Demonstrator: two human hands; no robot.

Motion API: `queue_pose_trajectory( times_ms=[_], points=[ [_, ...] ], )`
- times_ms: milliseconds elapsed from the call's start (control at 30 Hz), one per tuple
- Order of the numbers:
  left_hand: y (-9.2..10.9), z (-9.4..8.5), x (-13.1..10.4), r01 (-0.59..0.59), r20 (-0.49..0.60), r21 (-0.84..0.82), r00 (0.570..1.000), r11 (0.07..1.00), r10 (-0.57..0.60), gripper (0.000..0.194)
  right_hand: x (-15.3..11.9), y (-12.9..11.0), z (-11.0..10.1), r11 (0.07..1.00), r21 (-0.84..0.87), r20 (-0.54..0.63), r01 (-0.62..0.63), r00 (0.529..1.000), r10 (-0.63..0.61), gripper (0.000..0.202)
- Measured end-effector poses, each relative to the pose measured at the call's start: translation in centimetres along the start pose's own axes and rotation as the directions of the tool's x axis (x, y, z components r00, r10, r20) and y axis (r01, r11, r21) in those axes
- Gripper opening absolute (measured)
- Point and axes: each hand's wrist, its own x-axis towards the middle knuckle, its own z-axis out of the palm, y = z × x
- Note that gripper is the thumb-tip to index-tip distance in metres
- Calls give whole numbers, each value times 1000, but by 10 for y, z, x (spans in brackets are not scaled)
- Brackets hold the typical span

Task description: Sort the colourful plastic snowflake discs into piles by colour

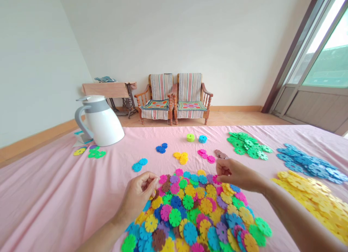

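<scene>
A mixed pile of notched plastic snowflake discs (187, 201) in many colours lies on the near part of the table. At the pile's left upper edge, my left hand (141, 190) is closed in a pinch, with a pink snowflake disc (163, 179) at its fingertips. Across the pile, my right hand (231, 174) has its fingers curled and pinched by another pink snowflake disc (216, 179), partly hidden by the fingers. Just beyond that hand are brown discs (220, 154) and a small pink group (206, 156).
Green discs (246, 145), blue discs (310, 163) and yellow discs (315, 201) are heaped at right. Small groups include yellow (181, 158), dark blue (161, 148) and light blue discs (140, 164). A lime stack (190, 137) and blue stack (202, 139) stand behind. A white jug (104, 123) stands left.
</scene>
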Motion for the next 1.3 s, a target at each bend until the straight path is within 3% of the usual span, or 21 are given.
queue_pose_trajectory(
  times_ms=[133, 200, 400, 533, 667, 1000, 1133, 1300],
  points=[
    [0, 0, 0, -1, 1, 2, 1000, 1000, 1, 21, 11, 10, 4, 980, 197, -245, 10, 969, 40, 10],
    [0, 0, 0, -1, 0, 4, 1000, 1000, 1, 22, 11, 15, 2, 981, 192, -276, 16, 960, 38, 10],
    [1, 0, 1, -1, 12, 9, 1000, 1000, 1, 22, -12, 18, -16, 962, -255, -28, -99, 995, 96, 7],
    [-1, 0, 1, -7, 16, 15, 1000, 1000, 7, 22, -20, 17, -19, 920, -356, 27, -161, 983, 183, 16],
    [-2, 0, 2, -13, 18, 23, 1000, 1000, 13, 22, -18, 17, -20, 918, -366, 72, -155, 978, 194, 17],
    [-4, -1, 2, -52, -14, 79, 998, 996, 54, 20, -21, 19, -27, 962, -267, 170, -62, 979, 111, 13],
    [6, 1, -2, -176, -101, 206, 975, 963, 200, 15, -17, 6, -24, 999, -10, 195, 46, 980, -43, 10],
    [41, 24, -11, -248, 84, 157, 968, 956, 237, 11, -11, -40, 12, 950, 289, 58, 115, 989, -137, 8]
  ],
)
